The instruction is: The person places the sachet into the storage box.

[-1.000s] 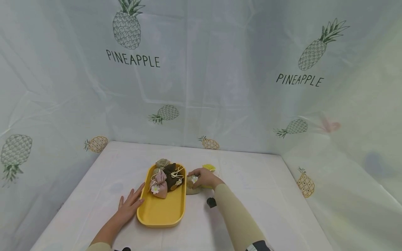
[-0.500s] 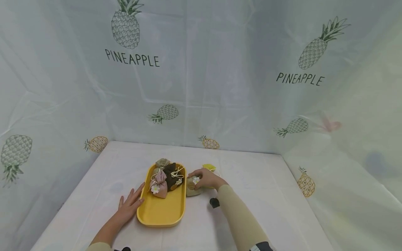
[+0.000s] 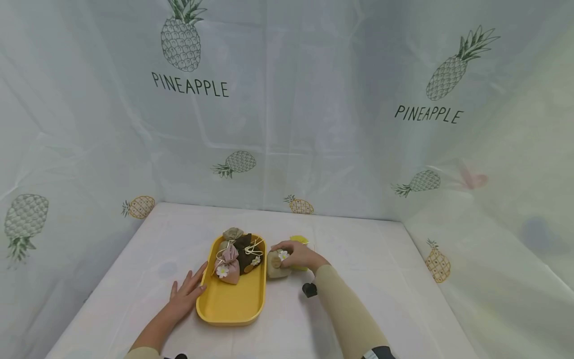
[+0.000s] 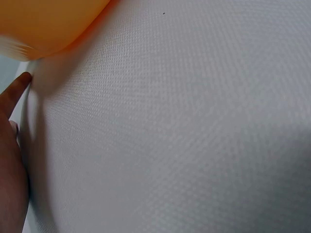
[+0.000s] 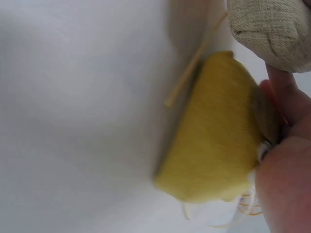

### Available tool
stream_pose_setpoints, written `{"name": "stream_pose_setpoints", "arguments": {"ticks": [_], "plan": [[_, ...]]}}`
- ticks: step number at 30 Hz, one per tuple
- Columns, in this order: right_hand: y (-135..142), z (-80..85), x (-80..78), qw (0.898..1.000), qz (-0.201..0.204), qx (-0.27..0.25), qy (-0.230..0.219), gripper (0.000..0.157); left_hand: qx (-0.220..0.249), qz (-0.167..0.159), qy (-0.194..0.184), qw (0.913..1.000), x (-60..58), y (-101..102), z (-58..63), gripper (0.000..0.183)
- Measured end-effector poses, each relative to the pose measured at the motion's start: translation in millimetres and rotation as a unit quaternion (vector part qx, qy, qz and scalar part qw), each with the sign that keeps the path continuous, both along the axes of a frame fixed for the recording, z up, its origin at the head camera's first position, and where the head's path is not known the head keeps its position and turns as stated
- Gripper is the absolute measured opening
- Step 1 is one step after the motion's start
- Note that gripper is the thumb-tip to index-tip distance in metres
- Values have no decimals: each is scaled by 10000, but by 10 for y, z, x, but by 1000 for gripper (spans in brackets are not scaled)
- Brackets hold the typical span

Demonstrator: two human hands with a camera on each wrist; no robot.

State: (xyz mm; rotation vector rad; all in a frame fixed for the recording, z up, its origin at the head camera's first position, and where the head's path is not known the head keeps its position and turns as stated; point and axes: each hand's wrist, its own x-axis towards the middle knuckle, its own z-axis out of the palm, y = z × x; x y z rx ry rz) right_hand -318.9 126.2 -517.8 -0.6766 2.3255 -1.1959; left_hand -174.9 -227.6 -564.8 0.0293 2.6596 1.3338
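Note:
My right hand point(image 3: 302, 256) grips a beige linen drawstring pouch point(image 3: 276, 270) with a white flower on it, just right of the yellow tray point(image 3: 230, 302). The pouch's rounded bottom shows at the upper right of the right wrist view. Under that hand lies a yellow pouch point(image 5: 211, 131), mostly covered by the hand in the head view. My left hand point(image 3: 183, 295) rests beside the tray's left wall, fingers spread and fingertips at the rim. Inside the tray's far half sit a pink pouch point(image 3: 227, 271), a dark brown pouch point(image 3: 245, 259) and a greenish-beige pouch point(image 3: 233, 233).
A white cloth covers the table point(image 3: 358, 279). Behind it hangs a pale curtain point(image 3: 309, 124) printed with pineapples, which also runs along both sides. A small black object point(image 3: 309, 289) shows beside the right forearm.
My right hand has shifted slightly right with the beige pouch, which now stands a little apart from the tray's wall and shows more of itself. The left hand and tray have stayed put.

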Motion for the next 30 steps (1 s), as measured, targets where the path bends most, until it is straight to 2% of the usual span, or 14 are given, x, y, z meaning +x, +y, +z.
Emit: {"name": "stream_pose_setpoints", "arguments": {"ticks": [10,15,23,30], "plan": [[20,376,4,9993,206,293,81,53,-60,-23,-88,9999,-21,-32,-24,66],[-13,539,3,9986,423,266,144,52,-19,-57,-47,10000,-24,-28,-27,66],[-159,698,46,9970,740,75,204,54,-31,-28,-17,10000,-7,-14,-10,66],[-377,716,99,9959,862,-43,257,51,-11,-21,39,10000,2,-18,-5,65]]}}
